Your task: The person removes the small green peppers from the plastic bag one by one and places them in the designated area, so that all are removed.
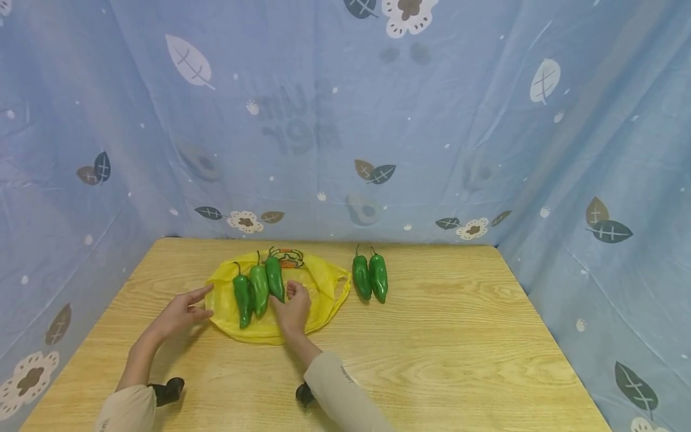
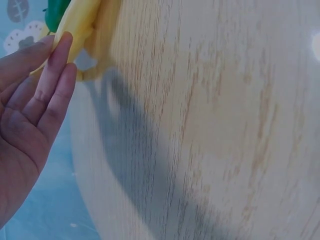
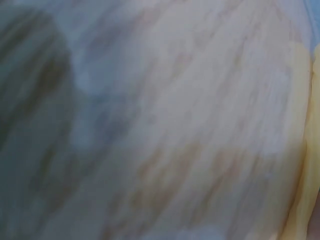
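A yellow plastic bag [image 1: 318, 288] lies flat on the table with three long green peppers on it in a slanting row. My left hand [image 1: 180, 315] is at the bag's left edge. In the left wrist view, its thumb and a fingertip meet on the yellow plastic and pinch it. Farther right, my right hand [image 1: 294, 309] holds the lower end of the rightmost pepper [image 1: 274, 276] between thumb and curled fingers. Left of it are the middle pepper [image 1: 260, 291] and the leftmost pepper [image 1: 243, 300]. The right wrist view misses the right hand's grip.
Two more green peppers [image 1: 379, 279] lie side by side on the wooden table [image 1: 459, 336], just right of the bag's handles. A blue patterned cloth [image 1: 324, 120] hangs behind and along both sides. Black wrist devices [image 1: 170, 390] sit under the sleeves.
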The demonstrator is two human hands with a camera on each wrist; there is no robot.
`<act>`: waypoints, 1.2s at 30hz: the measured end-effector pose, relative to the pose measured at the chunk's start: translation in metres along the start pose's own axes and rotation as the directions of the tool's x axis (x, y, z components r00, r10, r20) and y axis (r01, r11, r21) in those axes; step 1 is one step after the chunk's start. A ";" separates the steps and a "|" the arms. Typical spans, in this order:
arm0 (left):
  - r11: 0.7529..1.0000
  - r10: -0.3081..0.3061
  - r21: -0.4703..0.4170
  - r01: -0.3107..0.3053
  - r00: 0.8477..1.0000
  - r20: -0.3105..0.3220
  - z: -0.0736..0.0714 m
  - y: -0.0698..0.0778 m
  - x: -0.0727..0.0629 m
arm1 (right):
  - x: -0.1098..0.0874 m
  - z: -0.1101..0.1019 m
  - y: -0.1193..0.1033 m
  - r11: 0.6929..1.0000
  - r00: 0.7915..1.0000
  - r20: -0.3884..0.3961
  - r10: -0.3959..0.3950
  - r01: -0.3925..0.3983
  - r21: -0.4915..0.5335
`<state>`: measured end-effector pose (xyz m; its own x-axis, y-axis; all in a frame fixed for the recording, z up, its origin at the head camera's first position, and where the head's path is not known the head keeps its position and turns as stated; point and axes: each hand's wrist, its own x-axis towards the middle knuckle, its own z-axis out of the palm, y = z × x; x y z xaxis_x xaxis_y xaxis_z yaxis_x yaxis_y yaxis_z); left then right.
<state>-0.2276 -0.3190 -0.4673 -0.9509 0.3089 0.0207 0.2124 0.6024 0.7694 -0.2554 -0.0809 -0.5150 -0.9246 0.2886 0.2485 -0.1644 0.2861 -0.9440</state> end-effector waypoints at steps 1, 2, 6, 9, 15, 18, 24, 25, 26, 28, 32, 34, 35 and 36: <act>1.000 0.002 0.000 -0.002 1.000 0.001 0.000 0.000 0.000 | 0.000 0.000 0.000 1.000 1.000 0.004 0.003 -0.003 -0.004; 1.000 0.002 -0.001 -0.002 1.000 0.001 0.000 0.000 0.000 | 0.000 0.001 0.001 1.000 1.000 0.006 0.001 -0.001 -0.013; 1.000 -0.010 -0.004 0.010 1.000 -0.002 0.000 0.002 0.000 | 0.000 0.003 0.002 1.000 1.000 0.024 -0.002 0.003 -0.017; 1.000 -0.023 -0.015 0.023 1.000 0.001 0.001 0.004 -0.002 | -0.001 0.004 0.003 1.000 0.999 0.033 -0.013 0.014 -0.023; 0.999 -0.034 -0.011 0.034 0.999 0.004 0.002 0.005 -0.002 | 0.000 0.006 0.004 0.995 0.998 0.037 -0.042 0.045 -0.090; 0.999 -0.041 -0.008 0.041 0.999 0.004 0.001 0.004 -0.002 | 0.001 0.007 0.003 0.991 0.998 0.034 -0.055 0.059 -0.119; 0.999 -0.035 -0.014 0.035 0.999 0.005 0.000 0.003 -0.002 | 0.002 0.007 0.001 0.986 0.997 0.049 -0.066 0.072 -0.153; 0.999 -0.036 -0.014 0.036 0.999 0.006 0.000 0.003 -0.002 | 0.002 0.007 0.001 0.987 0.997 0.052 -0.060 0.067 -0.149; 0.999 -0.038 -0.014 0.038 0.999 0.005 0.000 0.003 -0.002 | 0.003 0.007 0.001 0.988 0.997 0.053 -0.054 0.061 -0.141; 0.999 -0.038 -0.017 0.039 0.999 0.004 0.000 0.003 -0.002 | 0.004 0.006 0.000 0.989 0.997 0.051 -0.055 0.061 -0.132; 0.999 -0.037 -0.024 0.037 0.999 0.001 0.001 0.002 -0.001 | 0.006 0.006 0.000 0.991 0.997 0.059 -0.043 0.050 -0.125; 0.999 -0.038 -0.031 0.038 0.999 0.002 0.001 0.002 -0.001 | 0.006 0.006 0.000 0.990 0.997 0.066 -0.046 0.054 -0.127; 0.999 -0.040 -0.035 0.040 0.999 0.003 0.001 0.002 -0.001 | 0.006 0.006 0.000 0.991 0.996 0.070 -0.047 0.055 -0.121; 0.998 -0.041 -0.037 0.041 0.999 0.003 0.000 0.001 -0.001 | 0.006 0.006 0.001 0.991 0.996 0.071 -0.059 0.067 -0.118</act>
<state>-0.2266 -0.3181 -0.4665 -0.9580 0.2866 -0.0126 0.1652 0.5868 0.7927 -0.2630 -0.0845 -0.5154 -0.9352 0.2060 0.2880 -0.1844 0.4111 -0.8928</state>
